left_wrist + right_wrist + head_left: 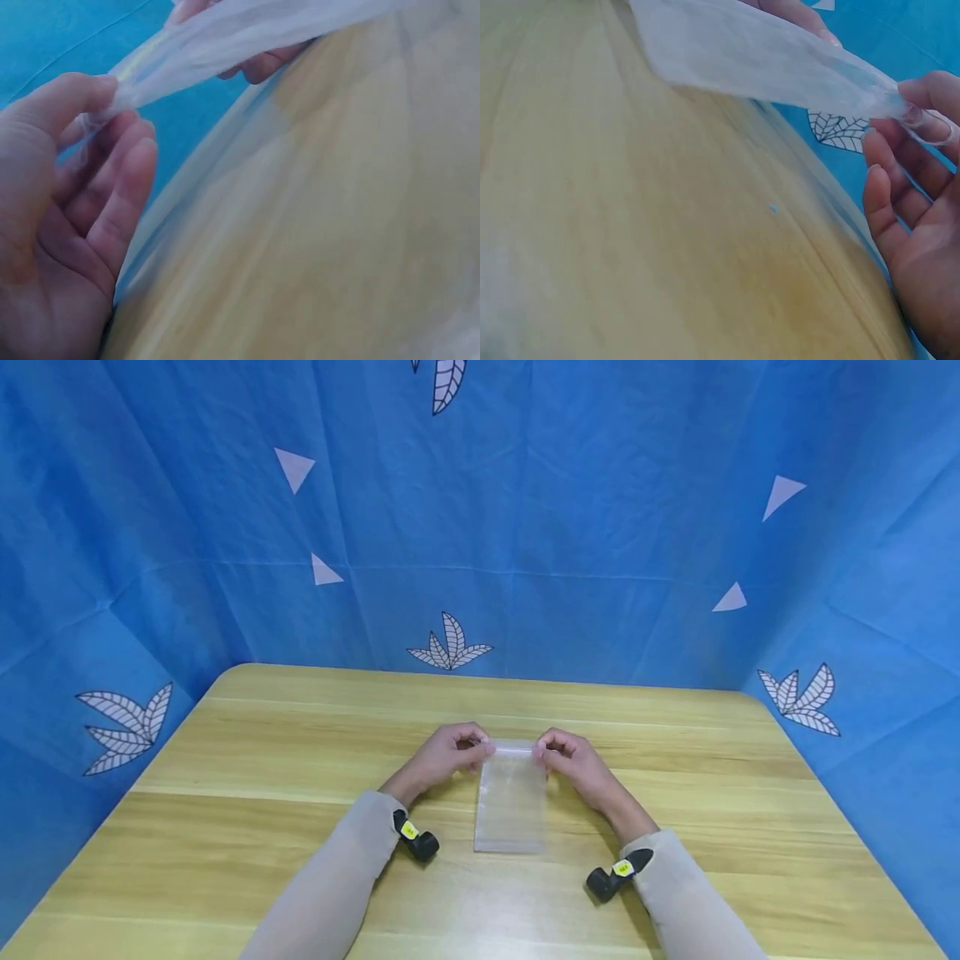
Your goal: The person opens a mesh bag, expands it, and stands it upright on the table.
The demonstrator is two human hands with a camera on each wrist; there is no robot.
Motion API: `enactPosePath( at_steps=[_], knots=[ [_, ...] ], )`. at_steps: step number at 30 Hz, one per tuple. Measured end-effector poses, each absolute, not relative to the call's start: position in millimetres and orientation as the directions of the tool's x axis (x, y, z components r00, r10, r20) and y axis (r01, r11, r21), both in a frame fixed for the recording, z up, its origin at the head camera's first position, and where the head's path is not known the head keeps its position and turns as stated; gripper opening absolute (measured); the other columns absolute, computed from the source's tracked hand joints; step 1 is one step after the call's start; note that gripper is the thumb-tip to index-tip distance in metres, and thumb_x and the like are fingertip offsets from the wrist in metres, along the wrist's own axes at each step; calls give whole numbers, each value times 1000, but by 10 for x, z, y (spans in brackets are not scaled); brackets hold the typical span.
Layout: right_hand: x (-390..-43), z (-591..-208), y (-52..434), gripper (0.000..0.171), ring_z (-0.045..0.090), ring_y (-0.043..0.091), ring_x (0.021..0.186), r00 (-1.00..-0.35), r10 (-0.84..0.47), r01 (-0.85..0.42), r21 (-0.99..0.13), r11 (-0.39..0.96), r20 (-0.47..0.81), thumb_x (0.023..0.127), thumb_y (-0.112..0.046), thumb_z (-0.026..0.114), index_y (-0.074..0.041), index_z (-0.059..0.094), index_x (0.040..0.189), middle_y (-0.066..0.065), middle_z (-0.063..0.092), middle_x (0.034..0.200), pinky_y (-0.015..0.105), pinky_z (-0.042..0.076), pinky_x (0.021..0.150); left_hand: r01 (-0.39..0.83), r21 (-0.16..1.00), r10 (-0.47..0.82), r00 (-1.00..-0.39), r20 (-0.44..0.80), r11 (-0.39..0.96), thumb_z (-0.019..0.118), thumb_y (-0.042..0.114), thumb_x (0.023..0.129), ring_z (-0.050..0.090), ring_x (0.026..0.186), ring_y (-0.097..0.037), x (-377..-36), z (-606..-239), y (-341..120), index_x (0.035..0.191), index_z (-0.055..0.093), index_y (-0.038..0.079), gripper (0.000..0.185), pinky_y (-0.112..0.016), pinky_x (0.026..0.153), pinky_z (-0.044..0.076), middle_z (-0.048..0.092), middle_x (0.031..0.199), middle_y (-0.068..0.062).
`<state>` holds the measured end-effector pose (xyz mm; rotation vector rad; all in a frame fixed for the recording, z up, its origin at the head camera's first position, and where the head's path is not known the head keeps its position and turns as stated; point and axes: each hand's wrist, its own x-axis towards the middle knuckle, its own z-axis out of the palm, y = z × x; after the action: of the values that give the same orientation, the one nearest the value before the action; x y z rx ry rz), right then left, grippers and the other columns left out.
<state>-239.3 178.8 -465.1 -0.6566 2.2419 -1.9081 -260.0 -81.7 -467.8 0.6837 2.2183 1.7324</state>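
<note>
A clear plastic zip bag (512,802) hangs between the two hands over the middle of the table, its zip strip along the top edge. At its upper left corner the left hand (450,752) pinches the plastic between thumb and fingers. The right hand (581,764) pinches the upper right corner in the same way. In the left wrist view the bag (225,45) stretches from the left hand (67,195) towards the other hand. Seen from the right wrist, the bag (757,60) looks flat, with the right hand (922,210) at its corner.
The wooden table (262,827) spreads around the hands on all sides. Behind it and at both sides hangs a blue curtain (585,527) with leaf and triangle prints. A small black camera is strapped to each sleeve (330,877).
</note>
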Motion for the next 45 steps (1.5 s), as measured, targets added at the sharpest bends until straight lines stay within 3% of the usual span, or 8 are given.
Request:
enactPosePath(
  at_steps=[10,25,32,39,45],
  knots=[
    [-2392,-4645,1770,16,55,15,73,-918,-361,-214,-972,93,167,97,-7,59,8,59,102,6,59,80,28,49,68,169,978,457,-884,97,121,69,20,93,59,70,-17,-2599,-4688,-810,104,66,6,18,-32,65,55,65,87,-6],
    [-2399,-4687,1754,25,58,13,73,-944,-287,-179,-983,42,159,96,-8,60,6,54,117,1,65,84,26,51,67,160,987,403,-904,143,10,67,14,94,56,68,-15,-2634,-4723,-787,123,57,2,33,-26,60,51,63,91,-8],
    [-2398,-4651,1765,34,61,14,75,-972,-211,-141,-977,158,106,97,-17,62,-2,58,127,5,69,88,26,52,69,150,988,379,-917,128,27,67,19,94,57,70,-18,-2610,-4730,-771,122,59,4,33,-26,61,51,64,90,-7],
    [-2389,-4669,1758,32,61,13,76,-985,-143,-115,-983,139,95,97,-20,63,5,61,118,7,71,90,25,52,71,143,984,362,-927,96,106,65,23,96,56,67,-19,-2559,-4709,-732,125,58,5,35,-27,59,49,63,78,-11],
    [-2406,-4682,1723,28,61,13,76,-989,-109,-113,-990,84,103,96,-19,66,4,63,112,0,70,85,25,53,70,156,977,358,-929,94,148,68,27,94,58,66,-15,-2598,-4738,-757,111,64,5,28,-26,60,51,66,75,-5]
  ],
)
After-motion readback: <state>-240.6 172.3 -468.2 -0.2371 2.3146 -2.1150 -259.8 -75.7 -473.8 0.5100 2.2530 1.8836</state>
